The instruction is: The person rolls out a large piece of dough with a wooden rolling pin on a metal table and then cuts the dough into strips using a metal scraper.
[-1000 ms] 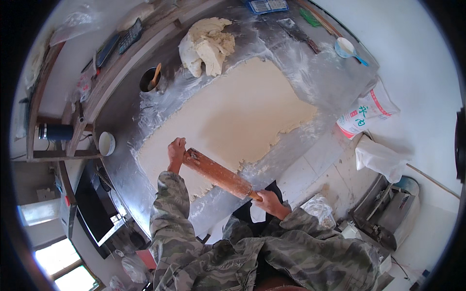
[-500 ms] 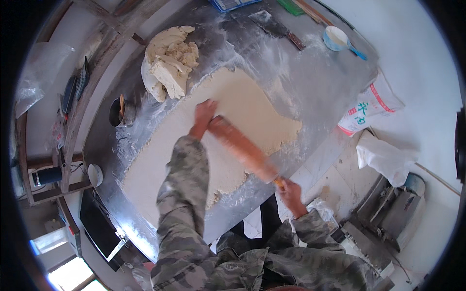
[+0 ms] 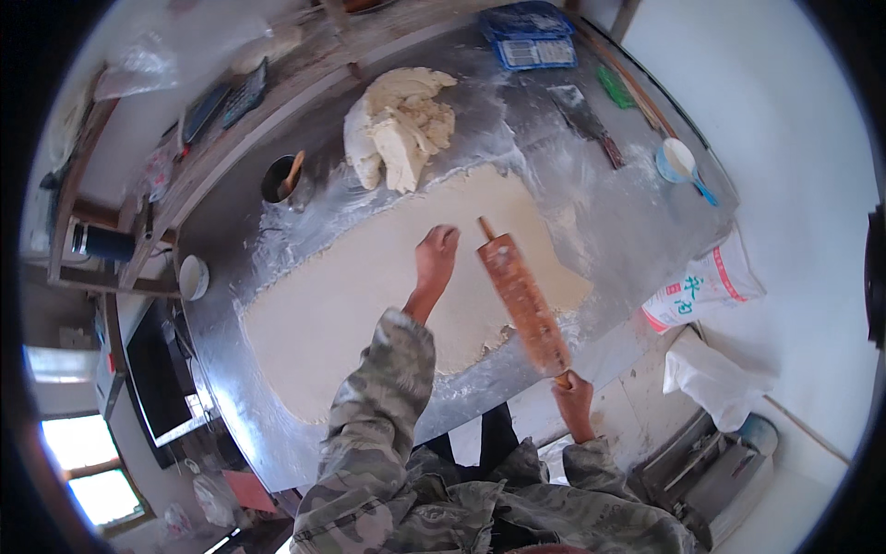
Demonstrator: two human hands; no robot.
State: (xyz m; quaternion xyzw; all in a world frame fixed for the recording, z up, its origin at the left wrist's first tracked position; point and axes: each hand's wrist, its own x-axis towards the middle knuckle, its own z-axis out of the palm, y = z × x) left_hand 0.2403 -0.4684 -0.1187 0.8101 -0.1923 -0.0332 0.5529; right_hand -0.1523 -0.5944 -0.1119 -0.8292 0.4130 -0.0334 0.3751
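A broad sheet of pale dough (image 3: 369,286) lies flat on the floured metal table. My right hand (image 3: 574,399) is closed round the near handle of a wooden rolling pin (image 3: 524,300). The pin slants across the right part of the sheet, its far handle free. Left of the pin, my left hand (image 3: 437,261) is over the dough and apart from the pin. Its fingers are curled in, and nothing shows in them. Beyond the sheet's far edge sits a rough lump of dough (image 3: 401,129).
A dark metal cup (image 3: 278,180) with a wooden-handled tool and a white bowl (image 3: 194,277) stand at the left. Far right are a broad-bladed knife (image 3: 586,120), a blue-handled scoop of flour (image 3: 678,164) and a blue package (image 3: 528,37). A printed sack (image 3: 706,286) leans beside the table.
My left hand has come off the rolling pin's far handle. My right hand keeps hold of the near handle, and the pin is turned more upright in the picture. The whole view has shifted.
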